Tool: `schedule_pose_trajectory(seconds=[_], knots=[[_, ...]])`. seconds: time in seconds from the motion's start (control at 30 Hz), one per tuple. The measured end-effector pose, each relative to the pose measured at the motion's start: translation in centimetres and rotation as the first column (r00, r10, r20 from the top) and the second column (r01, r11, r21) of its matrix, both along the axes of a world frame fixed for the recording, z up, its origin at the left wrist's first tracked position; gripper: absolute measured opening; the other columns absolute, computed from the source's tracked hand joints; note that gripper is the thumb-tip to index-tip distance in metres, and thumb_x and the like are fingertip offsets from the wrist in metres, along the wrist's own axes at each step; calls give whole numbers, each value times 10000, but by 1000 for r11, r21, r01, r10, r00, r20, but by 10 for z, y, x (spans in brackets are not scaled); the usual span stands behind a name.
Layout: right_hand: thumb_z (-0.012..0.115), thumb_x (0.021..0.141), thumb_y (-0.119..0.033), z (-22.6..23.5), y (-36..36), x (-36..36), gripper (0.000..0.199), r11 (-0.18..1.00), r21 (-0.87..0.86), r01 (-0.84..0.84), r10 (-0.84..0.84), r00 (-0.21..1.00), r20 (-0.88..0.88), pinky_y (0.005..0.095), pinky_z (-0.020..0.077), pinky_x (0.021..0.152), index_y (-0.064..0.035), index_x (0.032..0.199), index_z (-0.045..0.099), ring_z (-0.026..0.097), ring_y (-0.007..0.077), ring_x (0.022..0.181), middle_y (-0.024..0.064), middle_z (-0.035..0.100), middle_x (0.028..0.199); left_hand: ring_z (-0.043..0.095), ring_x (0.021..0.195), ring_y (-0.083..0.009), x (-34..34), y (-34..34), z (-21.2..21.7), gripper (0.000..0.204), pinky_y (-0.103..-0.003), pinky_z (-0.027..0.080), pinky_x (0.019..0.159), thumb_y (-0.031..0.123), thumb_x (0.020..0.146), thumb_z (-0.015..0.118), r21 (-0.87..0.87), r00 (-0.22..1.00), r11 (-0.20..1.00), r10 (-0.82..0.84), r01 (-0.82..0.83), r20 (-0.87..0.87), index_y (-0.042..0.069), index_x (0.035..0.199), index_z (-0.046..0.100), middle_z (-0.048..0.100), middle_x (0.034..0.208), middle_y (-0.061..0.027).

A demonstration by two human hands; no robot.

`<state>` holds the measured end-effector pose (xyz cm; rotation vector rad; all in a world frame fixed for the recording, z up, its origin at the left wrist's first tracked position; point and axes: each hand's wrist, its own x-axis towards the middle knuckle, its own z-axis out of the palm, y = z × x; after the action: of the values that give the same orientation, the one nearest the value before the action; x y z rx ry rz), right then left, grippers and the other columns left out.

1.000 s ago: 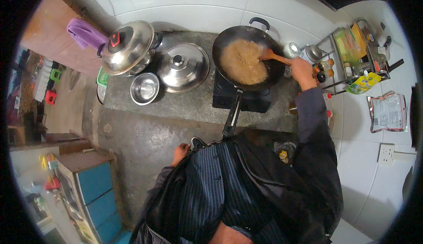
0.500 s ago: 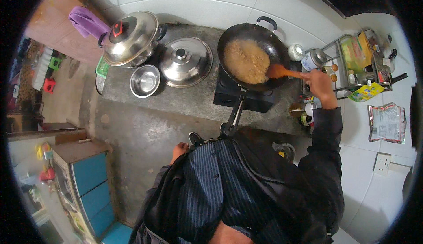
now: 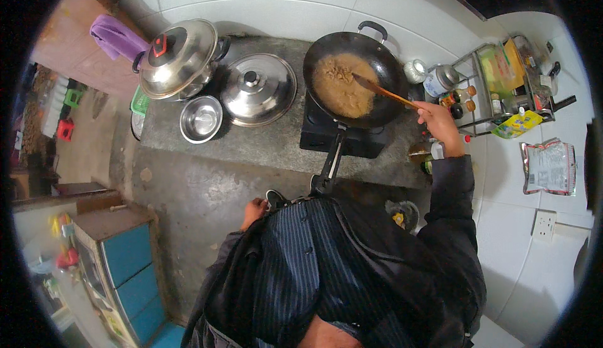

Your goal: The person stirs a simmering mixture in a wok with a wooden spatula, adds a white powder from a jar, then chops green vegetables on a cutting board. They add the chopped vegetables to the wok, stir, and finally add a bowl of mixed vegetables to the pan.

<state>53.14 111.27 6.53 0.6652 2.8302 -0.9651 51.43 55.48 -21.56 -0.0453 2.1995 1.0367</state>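
Observation:
My right hand (image 3: 440, 125) is closed round the handle of a wooden spatula (image 3: 386, 92). The spatula's blade dips into a black wok (image 3: 392, 65), tilted on edge among brown, chunky food in a cloudy sauce (image 3: 352, 100). Beneath the wok sits a black stove (image 3: 348, 144). The wok's long handle (image 3: 331, 163) points toward my body, and neither hand touches it. Down at my left side, my left hand (image 3: 254, 212) hangs with its fingers loosely curled and nothing visible in them.
Left of the wok, a domed steel lid (image 3: 259, 90), a small steel bowl (image 3: 201, 120) and a lidded steel pot (image 3: 179, 62) stand on the grey counter (image 3: 264, 144). On the right are a wire rack (image 3: 480, 90) of seasonings, jars (image 3: 443, 79) and bottles (image 3: 422, 151).
My right hand has moved slightly left. The spatula's blade has gone from the wok's right side toward the middle of the food and turned on edge.

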Motion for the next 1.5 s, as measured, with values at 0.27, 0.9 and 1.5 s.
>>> schedule_pose_trajectory(seconds=[0.27, 0.9, 1.5], knots=[[461, 926, -250, 0, 10, 0, 333, 946, -305, 108, -61, 985, 158, 254, 449, 553, 0, 1119, 567, 530, 91, 571, 58, 638, 724, 646, 706, -234, 3, -9, -19, 336, -355, 487, 659, 337, 865, 569, -44, 999, 998, -38, 38, -9, 9, 878, 645, 676, 757, -112], [573, 819, -222, -16, -66, -80, 273, 958, 274, -85, 108, 992, -71, 405, 476, 816, -118, 1054, 665, 606, 344, 913, 164, 646, 966, 653, 709, -241, 0, -2, 16, 364, -357, 495, 665, 347, 864, 556, -8, 997, 997, 71, -71, 24, -1, 919, 644, 677, 757, -122], [594, 801, -198, 35, -79, -45, 249, 918, 194, -345, 325, 937, 129, 403, 487, 792, -99, 1017, 670, 607, 348, 893, 165, 644, 945, 657, 740, -238, 13, -16, -7, 363, -349, 493, 690, 374, 872, 543, -56, 1000, 998, -12, 11, -7, 30, 932, 640, 685, 783, -106]])
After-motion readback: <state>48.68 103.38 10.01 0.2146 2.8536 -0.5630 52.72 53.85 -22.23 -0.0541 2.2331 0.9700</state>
